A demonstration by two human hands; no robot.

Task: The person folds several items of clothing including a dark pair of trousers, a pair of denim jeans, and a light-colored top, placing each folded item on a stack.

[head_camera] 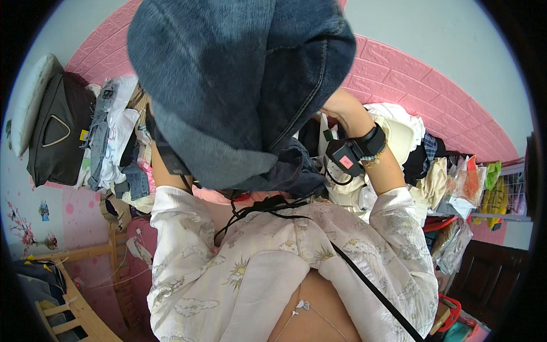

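Observation:
A blue denim garment (213,85) is held up close before me and fills the upper middle of the view. Its lower folds (295,171) hang in front of my patterned white shirt. My right hand (340,107) grips the garment's right side, with its fingers hidden behind the cloth. On that wrist sit a black strapped device (346,156) and a beaded bracelet (371,159). My left forearm (160,169) rises to the garment's left side, wearing a dark device. The denim hides nearly all of my left hand, so its grip cannot be seen.
Heaped clothes (113,141) and a dark storage bag (57,132) lie at the left. More clothes and a cream cap (395,134) are piled at the right, near plastic bags (466,179) and a wire rack (508,188). A wooden frame (81,308) stands lower left.

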